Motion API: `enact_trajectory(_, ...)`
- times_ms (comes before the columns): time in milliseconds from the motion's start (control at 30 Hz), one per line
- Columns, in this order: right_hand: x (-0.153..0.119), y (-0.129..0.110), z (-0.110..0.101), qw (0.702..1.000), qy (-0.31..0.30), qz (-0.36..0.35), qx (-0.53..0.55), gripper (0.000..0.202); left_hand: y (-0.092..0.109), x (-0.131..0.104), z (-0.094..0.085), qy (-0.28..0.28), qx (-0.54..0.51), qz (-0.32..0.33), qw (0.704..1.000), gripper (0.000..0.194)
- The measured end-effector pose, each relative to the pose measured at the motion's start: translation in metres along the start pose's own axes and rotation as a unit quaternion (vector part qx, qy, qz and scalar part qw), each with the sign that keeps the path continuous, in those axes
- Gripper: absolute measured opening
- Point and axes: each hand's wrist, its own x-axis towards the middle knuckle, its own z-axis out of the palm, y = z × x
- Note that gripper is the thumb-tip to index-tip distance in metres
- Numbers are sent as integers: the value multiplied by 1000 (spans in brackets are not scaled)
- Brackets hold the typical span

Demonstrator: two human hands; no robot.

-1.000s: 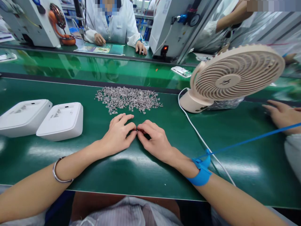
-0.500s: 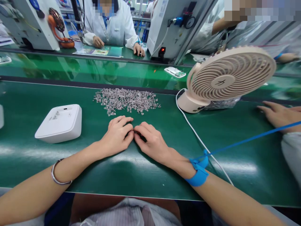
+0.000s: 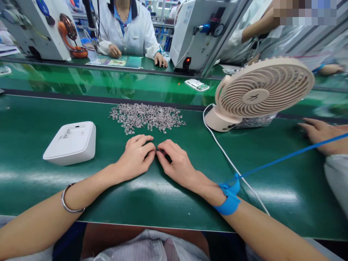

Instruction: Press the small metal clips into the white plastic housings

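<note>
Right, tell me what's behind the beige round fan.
Behind the beige round fan, part of a shiny, crinkled, plastic-looking bundle shows on the green tabletop. The fan covers the rest, so its full shape and contents cannot be told.

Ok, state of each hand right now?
Left hand: closed in a pinch; contents can't be told.
Right hand: also pinching; any held piece is too small to identify.

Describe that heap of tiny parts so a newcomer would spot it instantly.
On the glossy green workbench, look just beyond the bare left hand and bare right hand. A heap of tiny silvery parts lies there, left of the round beige fan. Unlike the fan, it's many scattered pieces.
</note>
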Motion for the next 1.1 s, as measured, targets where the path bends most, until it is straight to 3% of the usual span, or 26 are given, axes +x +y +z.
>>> enact_trajectory(333, -2, -3, 0, 999, 32, -34, -3, 16, -1, -1, 1, -41, 7, -13, 999, 24)
enact_trajectory(1100, -11, -1, 9, 989, -10, -113, -94, 39, 5, 1, -3, -25, -44, -33, 998, 20)
